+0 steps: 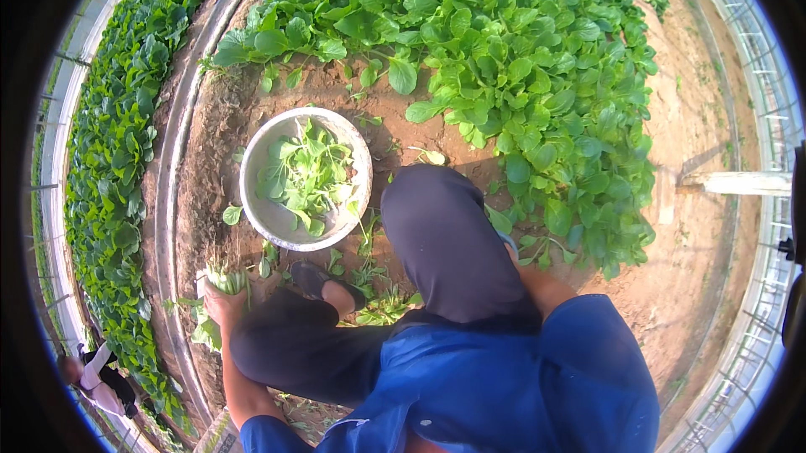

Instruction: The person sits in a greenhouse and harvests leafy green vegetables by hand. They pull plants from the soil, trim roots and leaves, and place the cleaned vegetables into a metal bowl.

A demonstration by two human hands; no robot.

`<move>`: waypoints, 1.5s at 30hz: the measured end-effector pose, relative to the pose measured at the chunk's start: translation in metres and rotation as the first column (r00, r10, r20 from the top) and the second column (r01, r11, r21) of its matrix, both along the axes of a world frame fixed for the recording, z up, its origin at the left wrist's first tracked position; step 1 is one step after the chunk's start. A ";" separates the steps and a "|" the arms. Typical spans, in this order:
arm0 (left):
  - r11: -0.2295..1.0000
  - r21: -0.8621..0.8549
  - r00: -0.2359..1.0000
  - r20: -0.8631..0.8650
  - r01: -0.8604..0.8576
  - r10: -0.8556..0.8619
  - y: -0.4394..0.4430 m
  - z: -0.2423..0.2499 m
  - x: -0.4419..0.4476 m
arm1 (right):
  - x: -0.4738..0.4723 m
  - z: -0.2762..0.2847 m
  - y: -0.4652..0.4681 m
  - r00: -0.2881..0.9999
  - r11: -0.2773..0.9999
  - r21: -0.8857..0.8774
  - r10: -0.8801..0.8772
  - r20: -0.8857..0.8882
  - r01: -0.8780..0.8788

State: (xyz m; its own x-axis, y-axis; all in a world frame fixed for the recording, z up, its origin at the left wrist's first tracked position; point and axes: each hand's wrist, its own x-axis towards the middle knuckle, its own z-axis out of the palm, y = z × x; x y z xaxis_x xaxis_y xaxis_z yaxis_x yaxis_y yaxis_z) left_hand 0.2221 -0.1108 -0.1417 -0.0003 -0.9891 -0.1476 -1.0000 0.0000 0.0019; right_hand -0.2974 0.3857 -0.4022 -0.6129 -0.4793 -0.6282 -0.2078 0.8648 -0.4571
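My left hand [225,305] grips a bunch of leafy greens [228,280] beside my left knee. Its pale stems and thin roots point up and away from me, while leaves hang below the hand. A round whitish basin [253,217] sits on the soil in front of me, with loose green leaves and small plants [308,169] inside. Most of my right hand [512,255] is hidden behind my raised right knee, at the edge of the standing greens. A small blue-grey thing [507,240] shows next to it; I cannot tell what it is or whether I hold it.
A dense bed of leafy greens [504,62] spreads ahead and to the right. Another planted row [119,157] runs along the left, past a pale strip [170,188]. Loose leaves [384,308] lie by my shoe [315,280]. A whitish post [737,183] stands right; another person [104,380] is far left.
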 end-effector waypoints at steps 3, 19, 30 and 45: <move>0.999 0.020 0.999 0.021 -0.026 0.026 -0.002 0.000 0.003 | 0.007 -0.019 -0.011 0.994 0.985 0.132 0.107 0.013 -0.108; 0.991 -0.134 1.000 0.028 0.010 -0.006 0.006 -0.013 0.023 | -0.003 0.079 -0.010 0.986 0.946 0.279 0.163 0.031 -0.166; 0.983 -0.183 1.000 -0.013 0.004 -0.006 0.019 -0.002 0.019 | -0.019 0.093 -0.045 0.980 0.947 0.256 0.198 0.015 -0.195; 0.998 0.008 0.997 -0.019 -0.068 0.068 0.008 0.022 0.011 | -0.014 0.311 -0.477 0.747 0.650 -0.399 0.647 -0.155 -0.646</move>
State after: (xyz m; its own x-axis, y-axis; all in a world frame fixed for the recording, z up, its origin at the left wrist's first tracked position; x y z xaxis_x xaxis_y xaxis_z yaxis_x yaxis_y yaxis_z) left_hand 0.2326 -0.1031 -0.1202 0.0641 -0.9858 -0.1550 -0.9974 -0.0682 0.0214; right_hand -0.3112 -0.0910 -0.0912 -0.0484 -0.9583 -0.2815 -0.6418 0.2458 -0.7264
